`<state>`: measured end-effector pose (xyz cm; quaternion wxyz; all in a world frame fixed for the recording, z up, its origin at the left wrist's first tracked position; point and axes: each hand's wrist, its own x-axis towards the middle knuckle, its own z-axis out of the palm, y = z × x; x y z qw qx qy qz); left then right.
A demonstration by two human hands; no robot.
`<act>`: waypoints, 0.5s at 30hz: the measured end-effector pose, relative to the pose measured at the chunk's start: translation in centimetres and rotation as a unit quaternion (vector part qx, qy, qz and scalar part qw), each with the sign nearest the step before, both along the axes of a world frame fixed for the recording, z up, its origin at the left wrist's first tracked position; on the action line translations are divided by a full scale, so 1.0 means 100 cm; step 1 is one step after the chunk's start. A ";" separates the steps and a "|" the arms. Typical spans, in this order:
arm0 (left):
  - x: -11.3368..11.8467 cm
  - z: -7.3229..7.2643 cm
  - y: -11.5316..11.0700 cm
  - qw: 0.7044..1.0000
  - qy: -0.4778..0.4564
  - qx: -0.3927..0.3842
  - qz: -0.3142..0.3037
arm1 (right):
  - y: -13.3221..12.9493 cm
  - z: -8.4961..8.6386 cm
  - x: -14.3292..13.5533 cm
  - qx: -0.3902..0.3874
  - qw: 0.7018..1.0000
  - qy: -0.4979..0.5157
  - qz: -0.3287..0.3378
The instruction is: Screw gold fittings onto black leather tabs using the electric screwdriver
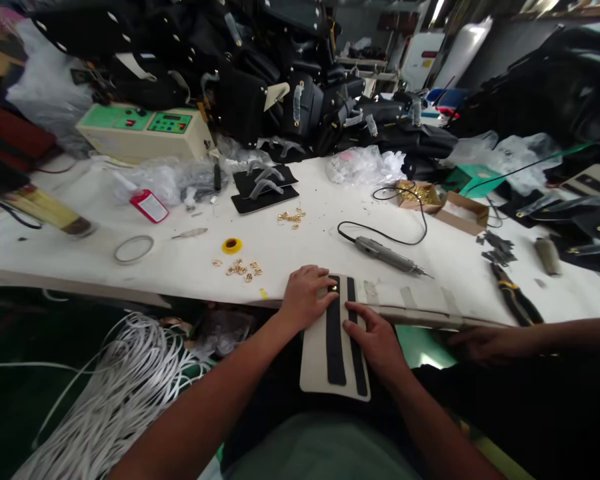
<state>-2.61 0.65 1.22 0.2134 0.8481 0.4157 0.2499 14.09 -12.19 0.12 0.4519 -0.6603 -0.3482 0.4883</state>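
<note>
A beige flat panel [314, 360] with two black strips along it leans at the table's front edge, its lower end over my lap. My left hand [304, 297] grips the panel's upper left edge, fingertips on the black strip [335, 340] beside a small gold fitting [334, 288]. My right hand [380, 343] holds the right edge, thumb and forefinger on the narrower strip [359, 360]; its other fingers are hidden. A grey electric screwdriver [387, 255] lies on the table, right of the panel. Several gold metal fittings [237, 268] lie left of it.
A yellow tape roll [231, 246], a red-labelled bottle [149, 205] and black pieces with handles [265, 193] are on the white table [305, 233]. Pliers [515, 293] lie right, near another person's hand [490, 343]. Black bags [300, 110] pile behind; white cords [120, 400] heap at lower left.
</note>
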 end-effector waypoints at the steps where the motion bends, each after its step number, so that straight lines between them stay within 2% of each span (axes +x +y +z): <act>1: 0.000 0.000 0.000 1.000 0.002 0.003 -0.002 | 0.001 0.002 0.000 -0.001 1.000 -0.022 0.004; 4: -0.001 -0.003 0.002 1.000 0.010 -0.003 -0.001 | 0.001 0.010 0.004 0.005 0.996 -0.086 0.039; 7: -0.001 -0.006 0.003 1.000 0.013 -0.020 0.002 | 0.002 0.025 0.018 -0.011 0.981 -0.160 0.109; 8: -0.002 -0.006 0.004 1.000 0.011 -0.025 0.003 | 0.004 0.032 0.025 -0.013 0.974 -0.193 0.117; 10: -0.002 -0.007 0.005 0.999 0.008 -0.034 0.004 | 0.017 0.047 0.043 0.016 0.956 -0.282 0.084; 11: -0.002 -0.008 0.006 0.999 0.007 -0.036 0.004 | 0.028 0.053 0.053 0.046 0.939 -0.337 0.052; 13: -0.002 -0.008 0.007 0.999 0.006 -0.041 0.004 | 0.056 0.061 0.075 0.101 0.885 -0.454 0.000; 15: -0.002 -0.008 0.007 0.999 0.005 -0.043 0.005 | 0.087 0.061 0.096 0.085 0.827 -0.556 0.019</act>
